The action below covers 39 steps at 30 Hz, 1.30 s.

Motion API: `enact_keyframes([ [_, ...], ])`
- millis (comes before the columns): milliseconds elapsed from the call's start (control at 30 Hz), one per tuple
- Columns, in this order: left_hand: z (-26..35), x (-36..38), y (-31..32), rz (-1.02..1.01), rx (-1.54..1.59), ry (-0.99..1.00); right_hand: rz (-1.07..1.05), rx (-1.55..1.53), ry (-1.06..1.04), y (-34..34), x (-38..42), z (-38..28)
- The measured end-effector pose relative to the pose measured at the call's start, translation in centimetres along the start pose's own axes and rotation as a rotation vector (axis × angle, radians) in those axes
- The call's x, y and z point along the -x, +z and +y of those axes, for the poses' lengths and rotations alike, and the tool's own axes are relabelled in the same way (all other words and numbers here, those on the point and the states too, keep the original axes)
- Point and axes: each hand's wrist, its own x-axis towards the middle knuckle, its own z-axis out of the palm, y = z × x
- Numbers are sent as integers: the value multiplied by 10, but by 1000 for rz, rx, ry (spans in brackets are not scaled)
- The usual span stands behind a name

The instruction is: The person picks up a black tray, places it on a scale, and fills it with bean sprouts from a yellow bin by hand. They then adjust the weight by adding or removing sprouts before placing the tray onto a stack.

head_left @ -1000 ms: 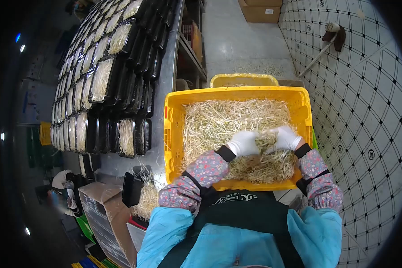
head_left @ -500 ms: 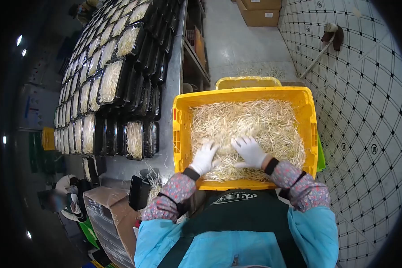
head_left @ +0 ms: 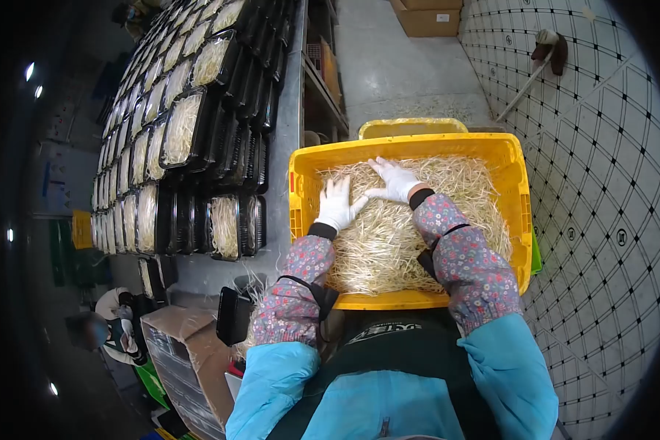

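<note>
A yellow plastic crate filled with loose bean sprouts stands in front of me. My left hand, in a white glove, rests on the sprouts in the left half of the crate, its fingers spread and pointing to the far side. My right hand, gloved in white too, lies on the sprouts near the far wall, fingers stretched out towards the upper left. The thumbs of both hands come close together. Neither hand grips anything that I can see.
On the metal table to the left, black trays of sprouts are stacked high. A black tray and a cardboard box are at the lower left. Another person is beyond. Tiled wall on the right.
Both hands have moved away from me over the sprouts, towards the far wall of the crate. The right hand has gone farthest, also shifting slightly left.
</note>
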Motion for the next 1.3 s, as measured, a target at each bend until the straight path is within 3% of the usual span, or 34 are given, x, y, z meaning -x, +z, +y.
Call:
enact_keyframes([
  [33, 2, 9, 7, -155, 17, -59, -131, -4, 25, 6, 7, -1],
  [100, 9, 52, 1, -185, -19, 71, -287, 38, 26, 13, 41, -8],
  [200, 18, 111, -3, -234, 15, 129, -123, 90, -234, 13, 124, -15],
  [267, 26, 122, -5, -281, -4, 112, -80, 239, -215, 19, 141, -25],
  [300, 29, 118, -2, -200, 28, 56, -25, 392, -196, 19, 144, -28],
  [367, 30, 99, 4, -103, 56, 5, 45, 393, -174, 23, 125, -22],
  [433, 26, 79, 7, -273, 102, -144, -149, 205, -76, 29, 99, -16],
  [567, 38, 79, -7, -310, 191, -251, -61, 180, -52, 31, 86, -8],
  [633, 50, 93, -30, -270, 193, -214, 38, 162, -89, 30, 94, 3],
  [700, 45, 108, -42, -297, 96, -51, 53, 150, -150, 18, 98, 19],
  [800, 16, 136, -44, -229, 39, 157, 152, 125, 44, -24, 94, 32],
  [867, 10, 142, -46, -239, 9, 235, 154, 123, 97, -43, 91, 18],
  [933, 24, 139, -68, -337, -65, 451, 180, 135, -20, -47, 76, -19],
  [967, 32, 133, -81, -338, -64, 452, 181, 101, -73, -45, 75, -44],
  [1000, 44, 122, -93, -415, 19, 422, 64, 94, -72, -23, 68, -51],
  [1033, 53, 110, -101, -490, 102, 391, -196, 91, -61, -14, 64, -64],
  [1100, 58, 87, -108, -451, 283, 208, -229, 252, -136, 1, 74, -74],
  [1167, 38, 67, -88, -157, 252, 363, -232, 251, -94, -3, 76, -65],
  [1300, 17, 50, -25, -213, 65, 226, -331, 203, 9, 5, 82, -29],
])
